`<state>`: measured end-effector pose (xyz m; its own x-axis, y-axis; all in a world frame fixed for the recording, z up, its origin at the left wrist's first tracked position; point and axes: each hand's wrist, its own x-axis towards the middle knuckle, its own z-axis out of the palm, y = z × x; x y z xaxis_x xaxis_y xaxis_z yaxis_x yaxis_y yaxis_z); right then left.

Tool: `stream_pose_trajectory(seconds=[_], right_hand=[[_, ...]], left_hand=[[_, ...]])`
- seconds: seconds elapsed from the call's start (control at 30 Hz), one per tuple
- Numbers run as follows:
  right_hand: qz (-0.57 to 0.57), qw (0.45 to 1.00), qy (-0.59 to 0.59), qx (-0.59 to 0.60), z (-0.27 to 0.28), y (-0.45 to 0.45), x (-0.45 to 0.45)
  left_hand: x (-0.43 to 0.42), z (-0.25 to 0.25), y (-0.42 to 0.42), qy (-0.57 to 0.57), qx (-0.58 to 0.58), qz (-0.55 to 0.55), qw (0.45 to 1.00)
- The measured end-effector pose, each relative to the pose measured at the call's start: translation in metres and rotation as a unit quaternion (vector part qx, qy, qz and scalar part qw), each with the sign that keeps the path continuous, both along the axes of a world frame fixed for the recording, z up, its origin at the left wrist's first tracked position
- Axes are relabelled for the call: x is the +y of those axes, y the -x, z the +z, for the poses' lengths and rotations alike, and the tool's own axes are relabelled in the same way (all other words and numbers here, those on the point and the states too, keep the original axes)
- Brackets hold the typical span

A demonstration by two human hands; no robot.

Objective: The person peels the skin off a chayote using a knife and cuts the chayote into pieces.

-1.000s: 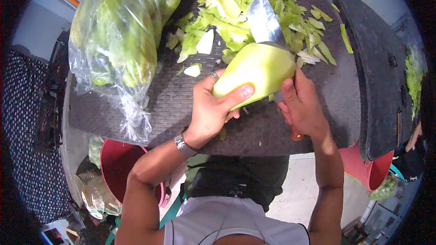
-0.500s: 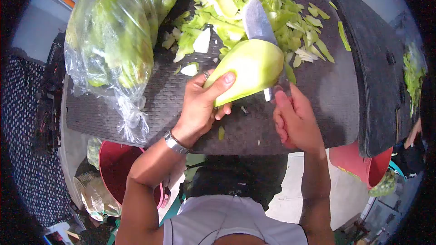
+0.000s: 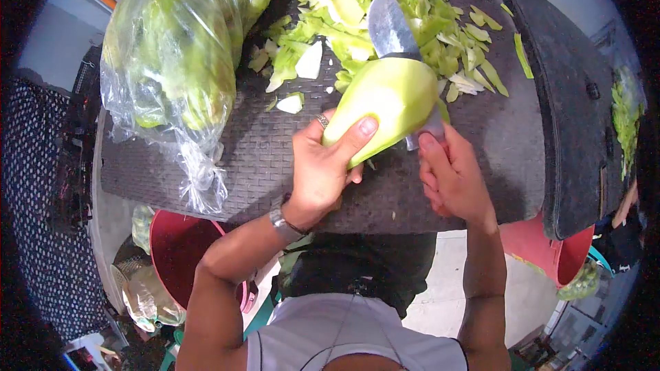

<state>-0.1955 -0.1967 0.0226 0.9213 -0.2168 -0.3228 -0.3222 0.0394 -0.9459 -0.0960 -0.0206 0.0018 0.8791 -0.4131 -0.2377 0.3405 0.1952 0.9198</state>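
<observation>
Your left hand (image 3: pixel 317 170): fingers grasping peeled green fruit (image 3: pixel 390 96), mid-frame; surface smooth, pale yellow-green, brightly lit, narrowing toward lower left. Your right hand (image 3: pixel 452 178): fingers clenched on knife (image 3: pixel 392 24), blade partly behind fruit.

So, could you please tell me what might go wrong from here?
The knife could slip and nick the left hand, since the right hand works the blade against the same fruit that the left is gripping. The fruit might also twist or drop, as it seems held above the table rather than rested on it. Lastly, the long peel strip near the table's edge could fall off if bumped.
</observation>
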Motion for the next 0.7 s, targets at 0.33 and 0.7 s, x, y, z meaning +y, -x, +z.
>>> stream_pose_trajectory(seconds=[0.33,0.7], right_hand=[[0.028,0.999,0.013,0.010,-0.001,-0.001,-0.013],[0.023,0.985,0.168,-0.010,0.012,-0.001,-0.038]], left_hand=[[-0.003,0.006,-0.017,-0.062,0.007,-0.047,0.997],[0.001,0.022,-0.032,-0.102,-0.093,-0.188,0.972]])
